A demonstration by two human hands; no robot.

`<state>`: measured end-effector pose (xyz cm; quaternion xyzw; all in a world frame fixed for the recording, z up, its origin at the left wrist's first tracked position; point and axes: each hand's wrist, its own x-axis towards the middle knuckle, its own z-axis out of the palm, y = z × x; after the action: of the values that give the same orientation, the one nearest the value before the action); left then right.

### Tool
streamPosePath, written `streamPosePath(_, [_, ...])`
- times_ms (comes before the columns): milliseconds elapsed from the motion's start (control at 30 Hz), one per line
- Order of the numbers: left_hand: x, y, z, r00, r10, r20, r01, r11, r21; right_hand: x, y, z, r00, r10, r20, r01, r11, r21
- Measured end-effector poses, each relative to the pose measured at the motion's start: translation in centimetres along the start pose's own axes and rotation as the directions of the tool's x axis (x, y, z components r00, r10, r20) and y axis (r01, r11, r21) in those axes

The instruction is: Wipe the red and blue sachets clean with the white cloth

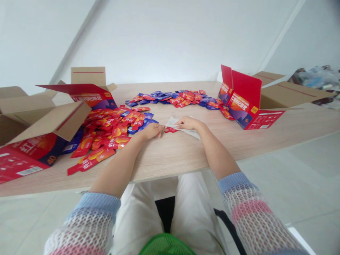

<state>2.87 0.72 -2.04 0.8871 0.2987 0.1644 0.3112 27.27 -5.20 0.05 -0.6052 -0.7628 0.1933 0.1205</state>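
A red sachet (pixel 171 130) lies on the table in front of me, partly covered by a white tissue (pixel 195 134). With bent fingers, my right hand (pixel 189 123) grips the tissue and presses it over the sachet. My left hand (pixel 152 131) pinches the sachet's left end against the tabletop. Just left of that hand spreads a heap of red and orange sachets (pixel 106 124), with several blue ones among them. The middle of the red sachet is hidden under the tissue and my right fingers.
A row of blue and red sachets (pixel 170 97) runs along the back of the table (pixel 170 159). Open red cartons stand at the front left (pixel 34 148), back left (pixel 91 95) and right (pixel 243 109). Clear plastic bags (pixel 318 79) are piled at the far right.
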Motion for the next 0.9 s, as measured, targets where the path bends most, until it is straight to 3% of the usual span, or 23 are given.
streamPosePath(200, [0.3,0.3,-0.5,0.988,0.055,0.147,-0.06,0.998,0.032,-0.8,1.3,-1.2,0.971,0.227,-0.076,-0.23,0.973,-0.022])
streamPosePath(433, [0.1,1.4,-0.2,0.996,-0.027,0.091,0.013,0.989,0.148,-0.8,1.3,-1.3,0.932,0.351,-0.094,-0.354,0.935,-0.014])
streamPosePath(533, [-0.2,2.4,-0.1,0.994,-0.076,0.081,0.061,0.983,0.173,-0.9,1.7,-1.1,0.914,0.39,-0.109,-0.397,0.917,-0.049])
streamPosePath(700, [-0.5,3.6,-0.4,0.988,-0.135,0.074,0.117,0.971,0.209,-1.3,2.8,-1.1,0.866,0.422,-0.269,-0.458,0.885,-0.087])
streamPosePath(900, [-1.0,3.3,-0.3,0.988,-0.15,0.037,0.142,0.976,0.164,-2.5,3.1,-1.7,0.839,0.389,-0.381,-0.44,0.897,-0.051])
